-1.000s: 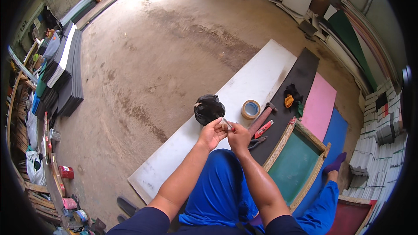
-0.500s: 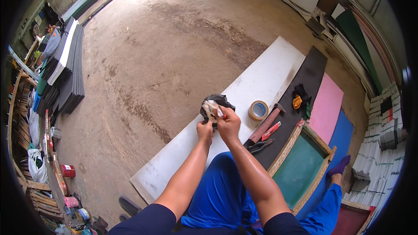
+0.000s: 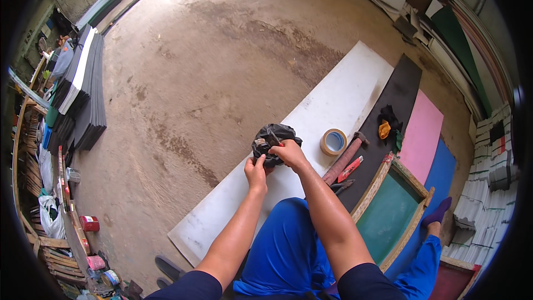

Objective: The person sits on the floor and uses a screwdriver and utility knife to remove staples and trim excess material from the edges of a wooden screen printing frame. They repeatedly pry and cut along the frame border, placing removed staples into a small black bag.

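Note:
My left hand (image 3: 256,174) grips the near side of a crumpled black plastic bag (image 3: 284,131). The bag is bunched up with its mouth open toward me. Closed fingers of my right hand (image 3: 291,155) hold a small red-handled tool (image 3: 281,144) at the bag's mouth; its far end goes into the bag, and its kind cannot be made out. Something pale shows inside the bag. Both hands are above a long white board (image 3: 333,97). Right of them, a roll of brown tape (image 3: 333,142) lies on that board.
On a black sheet (image 3: 401,86) lie a red-handled hammer (image 3: 344,161), a red cutter (image 3: 350,168) and partly hidden pliers (image 3: 341,186). A wooden-framed green screen (image 3: 391,211) lies beside my leg. Pink (image 3: 423,128) and blue sheets (image 3: 441,169) lie beyond. Stacked dark sheets (image 3: 91,100) stand left.
My right hand has turned and shifted slightly; the pale, crumpled material seen over the bag is now mostly out of sight. The red-handled tool shows more clearly. The view has shifted a little.

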`<state>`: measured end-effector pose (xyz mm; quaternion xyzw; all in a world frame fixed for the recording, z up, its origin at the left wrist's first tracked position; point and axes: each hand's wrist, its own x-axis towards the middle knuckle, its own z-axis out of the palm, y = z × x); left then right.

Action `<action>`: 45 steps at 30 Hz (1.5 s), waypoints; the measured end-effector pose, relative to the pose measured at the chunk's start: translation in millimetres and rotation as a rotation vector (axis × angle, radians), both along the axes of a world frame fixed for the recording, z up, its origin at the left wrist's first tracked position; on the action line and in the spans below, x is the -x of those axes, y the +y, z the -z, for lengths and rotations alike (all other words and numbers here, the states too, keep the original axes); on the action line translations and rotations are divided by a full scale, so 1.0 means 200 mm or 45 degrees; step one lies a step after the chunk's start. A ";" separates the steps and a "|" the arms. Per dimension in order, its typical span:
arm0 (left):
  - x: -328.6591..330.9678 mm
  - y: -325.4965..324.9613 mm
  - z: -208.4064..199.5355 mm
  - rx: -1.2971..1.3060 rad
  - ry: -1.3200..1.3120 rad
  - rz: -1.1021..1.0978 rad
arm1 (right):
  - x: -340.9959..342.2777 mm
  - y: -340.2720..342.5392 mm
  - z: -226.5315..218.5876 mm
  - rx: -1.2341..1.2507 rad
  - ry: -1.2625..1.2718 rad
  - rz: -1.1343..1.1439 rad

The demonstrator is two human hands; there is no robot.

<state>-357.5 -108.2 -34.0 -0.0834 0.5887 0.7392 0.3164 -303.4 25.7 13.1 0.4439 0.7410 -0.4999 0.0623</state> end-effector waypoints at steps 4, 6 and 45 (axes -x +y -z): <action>-0.02 0.01 0.00 -0.047 -0.014 0.081 | -0.03 0.00 0.00 -0.245 -0.182 -0.217; -0.01 0.02 0.02 -0.022 0.000 0.092 | -0.03 -0.03 -0.07 -0.482 -0.220 -0.247; 0.00 -0.04 0.03 0.022 0.121 0.135 | -0.07 -0.10 -0.09 -0.880 0.168 -0.066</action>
